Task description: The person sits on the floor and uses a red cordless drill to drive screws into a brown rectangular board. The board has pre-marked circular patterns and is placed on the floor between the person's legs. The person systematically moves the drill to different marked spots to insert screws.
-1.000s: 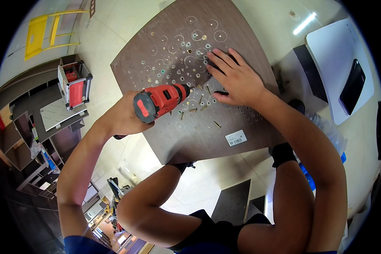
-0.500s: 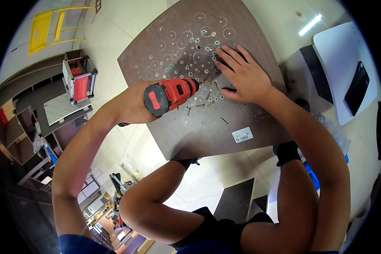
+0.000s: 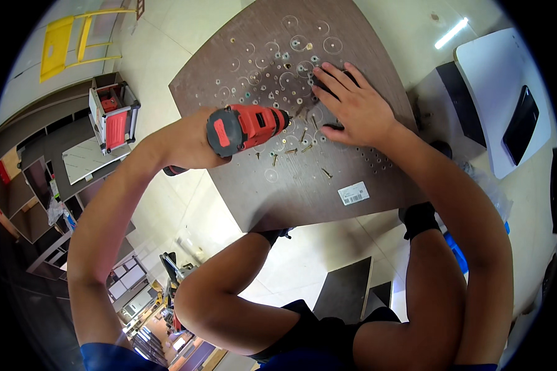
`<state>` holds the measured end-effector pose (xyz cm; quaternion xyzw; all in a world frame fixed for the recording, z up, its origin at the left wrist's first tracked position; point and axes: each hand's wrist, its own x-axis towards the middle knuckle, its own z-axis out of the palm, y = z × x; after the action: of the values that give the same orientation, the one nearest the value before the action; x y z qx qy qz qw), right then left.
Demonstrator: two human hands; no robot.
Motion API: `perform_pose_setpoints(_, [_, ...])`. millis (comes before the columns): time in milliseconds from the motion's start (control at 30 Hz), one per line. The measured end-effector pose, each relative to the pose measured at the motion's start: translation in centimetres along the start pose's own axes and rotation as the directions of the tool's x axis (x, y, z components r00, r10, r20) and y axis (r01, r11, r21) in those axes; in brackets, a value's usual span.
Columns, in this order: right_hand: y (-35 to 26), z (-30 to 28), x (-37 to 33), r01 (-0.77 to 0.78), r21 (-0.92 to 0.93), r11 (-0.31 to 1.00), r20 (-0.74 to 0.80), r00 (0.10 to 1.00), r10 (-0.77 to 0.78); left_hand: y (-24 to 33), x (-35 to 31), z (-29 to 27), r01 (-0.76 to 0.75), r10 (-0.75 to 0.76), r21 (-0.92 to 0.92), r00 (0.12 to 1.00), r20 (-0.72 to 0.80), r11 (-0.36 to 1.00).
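Observation:
My left hand is wrapped round the grip of a red and black cordless drill, its nose pointing right over a dark brown wooden board. Holes and ring-shaped marks dot the board's upper part. Flat on the board, fingers spread, lies my right hand, just right of the drill's tip. Several brass-coloured screws lie loose and a few seem to stand between the drill and that hand. The drill's bit is hard to make out against the dark board. A white label is stuck near the board's lower edge.
At right, a black phone rests on a white panel. A red and grey tool case, shelving and a yellow metal frame stand at left. My bent legs flank the board's near edge.
The drill and my left hand have shifted slightly left and up, and the drill has tilted a little flatter. My right hand stays spread on the board in nearly the same place.

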<state>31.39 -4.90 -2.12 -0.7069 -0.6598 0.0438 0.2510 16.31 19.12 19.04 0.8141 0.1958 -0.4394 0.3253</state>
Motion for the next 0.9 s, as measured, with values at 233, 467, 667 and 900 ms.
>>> perform_pose_setpoints(233, [0.2, 0.1, -0.1, -0.003, -0.009, 1.000, -0.001, 1.000, 0.003, 0.7, 0.2, -0.8, 0.053, -0.055, 0.056, 0.998, 0.040, 0.997])
perform_pose_setpoints(467, [0.0, 0.1, 0.0, 0.000, 0.005, 1.000, -0.001, 1.000, 0.000, 0.1, 0.2, -0.5, 0.021, -0.021, 0.022, 0.999, 0.034, 1.000])
perform_pose_setpoints(667, [0.0, -0.2, 0.0, -0.005, -0.007, 1.000, 0.009, 1.000, 0.005, 0.9, 0.1, -0.8, 0.065, -0.066, 0.025, 0.997, 0.047, 0.998])
perform_pose_setpoints(900, [0.0, 0.0, 0.0, -0.006, 0.000, 1.000, 0.015, 1.000, 0.006, 0.3, -0.1, -0.3, 0.019, -0.019, 0.001, 0.999, 0.035, 1.000])
